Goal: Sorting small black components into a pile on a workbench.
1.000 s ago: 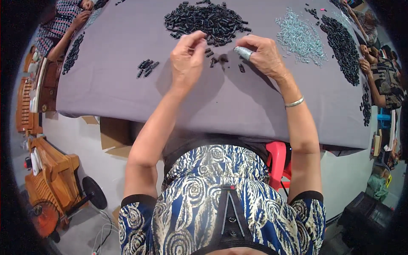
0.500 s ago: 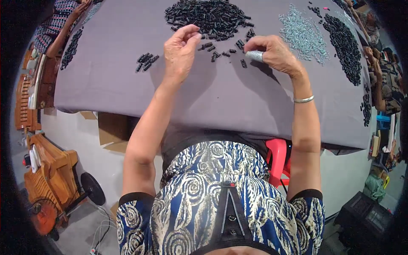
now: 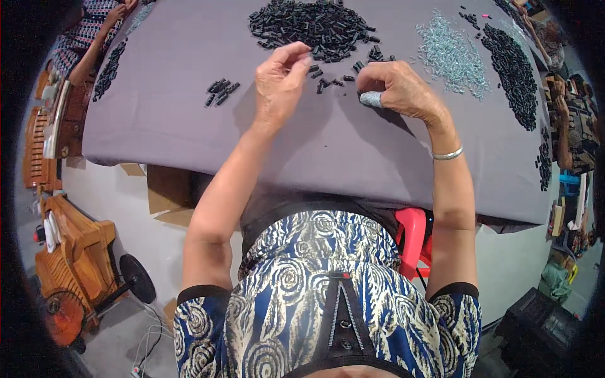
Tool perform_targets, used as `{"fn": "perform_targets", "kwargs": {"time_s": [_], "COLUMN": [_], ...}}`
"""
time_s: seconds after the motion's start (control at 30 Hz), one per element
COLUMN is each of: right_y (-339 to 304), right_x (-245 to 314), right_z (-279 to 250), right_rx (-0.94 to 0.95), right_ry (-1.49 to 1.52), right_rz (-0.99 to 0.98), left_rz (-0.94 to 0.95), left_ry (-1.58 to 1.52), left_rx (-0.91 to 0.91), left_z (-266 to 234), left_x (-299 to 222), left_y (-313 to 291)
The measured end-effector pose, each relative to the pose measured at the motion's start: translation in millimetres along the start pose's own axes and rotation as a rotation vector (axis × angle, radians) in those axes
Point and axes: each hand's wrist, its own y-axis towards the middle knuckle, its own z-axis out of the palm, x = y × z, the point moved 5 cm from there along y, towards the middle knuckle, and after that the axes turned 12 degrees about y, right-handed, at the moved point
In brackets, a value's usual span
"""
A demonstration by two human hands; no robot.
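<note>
My left hand (image 3: 278,88) is raised over the table at the near edge of a large pile of small black tube-like pieces (image 3: 309,28). Its thumb and fingertips are pinched together; whatever they hold is too small to make out. To the right, my right hand (image 3: 403,91) is down on the cloth with fingers curled toward a thumb wrapped in silvery tape. A dark bit shows at that thumb's tip, apparently a small black piece. Several loose black pieces (image 3: 322,84) lie between the hands. A small group of black pieces (image 3: 220,91) rests left of my left hand.
A grey cloth (image 3: 189,135) covers the table. Small silvery metal pieces (image 3: 452,57) form a heap at the right, beside another black pile (image 3: 512,75). Other people sit at both sides. A red plastic chair (image 3: 411,242) stands by the near edge.
My left hand has moved slightly right. My right hand has come down and left over a loose black piece, which its fingers now cover.
</note>
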Motion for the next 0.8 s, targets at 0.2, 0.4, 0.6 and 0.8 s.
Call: {"fn": "perform_targets", "kwargs": {"time_s": [0.2,0.4,0.6,0.8], "right_y": [0.9,7.3,9.4,6.8], "right_x": [-6.7,9.8,11.4,-1.5], "right_z": [7.9,22.9,20.9,6.6], "right_rx": [-0.106,-0.209,-0.306,-0.487], "right_ry": [0.03,-0.114,-0.048,0.558], "right_rz": [-0.134,-0.239,-0.24,-0.165], "left_rz": [0.093,0.121,0.052,-0.069], "left_ry": [0.078,0.1,0.091,-0.129], "left_rx": [0.19,0.222,0.208,0.229], "left_z": [20.7,20.4,18.8,21.2], "left_x": [-16.8,-13.0,-10.3,-10.0], "left_y": [-15.9,-18.2,-15.3,-14.9]}}
